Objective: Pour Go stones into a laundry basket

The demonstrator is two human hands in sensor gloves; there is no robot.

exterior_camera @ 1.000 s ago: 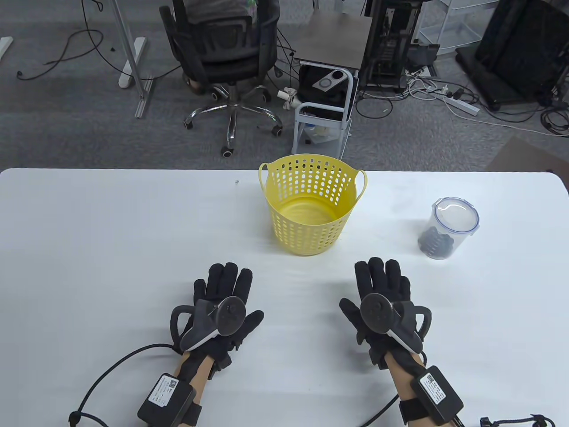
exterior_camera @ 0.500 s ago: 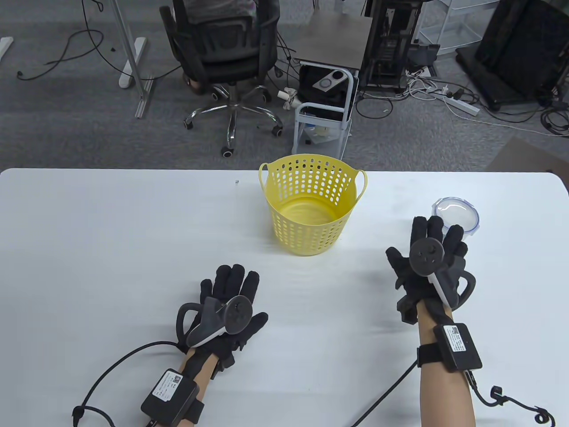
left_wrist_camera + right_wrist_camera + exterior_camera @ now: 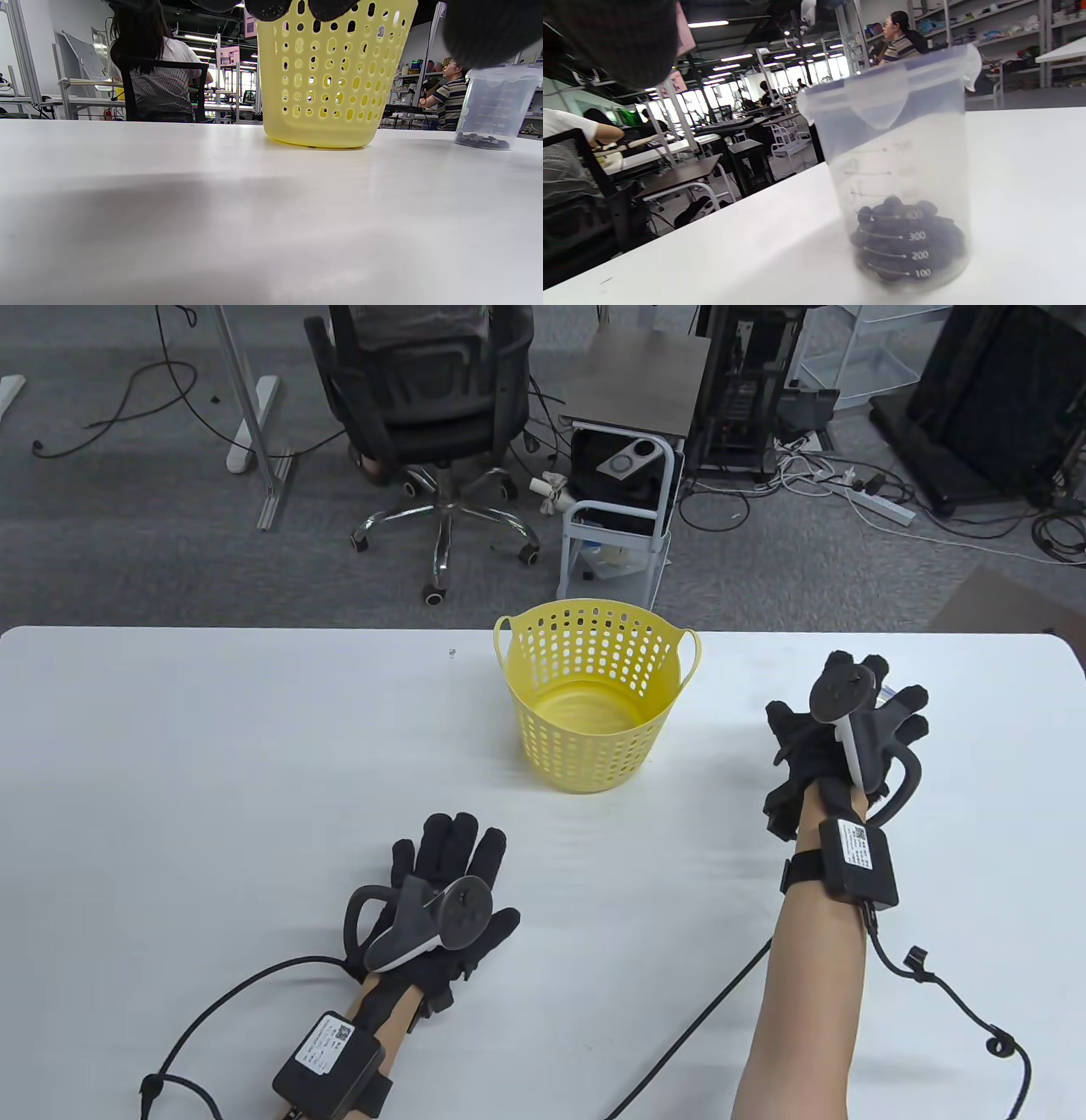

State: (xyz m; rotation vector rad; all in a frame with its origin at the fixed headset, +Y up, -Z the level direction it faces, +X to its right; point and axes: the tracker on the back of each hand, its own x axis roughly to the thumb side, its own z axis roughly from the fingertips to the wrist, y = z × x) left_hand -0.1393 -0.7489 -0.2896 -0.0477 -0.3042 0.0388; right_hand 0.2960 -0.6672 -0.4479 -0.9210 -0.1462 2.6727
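Note:
A yellow perforated laundry basket (image 3: 585, 746) stands upright and empty at the table's far middle; it also shows in the left wrist view (image 3: 326, 84). A clear lidded jar (image 3: 895, 169) holds black Go stones (image 3: 908, 245) at its bottom and stands to the basket's right (image 3: 494, 106). My right hand (image 3: 840, 729) hovers over the jar with fingers spread and hides nearly all of it in the table view; I see no finger touching it. My left hand (image 3: 450, 882) lies flat and empty on the table, near and left of the basket.
The white table (image 3: 212, 772) has a tiny speck (image 3: 451, 652) near its far edge, left of the basket. Glove cables trail off the near edge. An office chair (image 3: 424, 398) and a small cart (image 3: 615, 500) stand beyond the far edge.
My right hand has moved forward and to the right from the table's near side to above the jar, covering it. My left hand has slid slightly forward and right.

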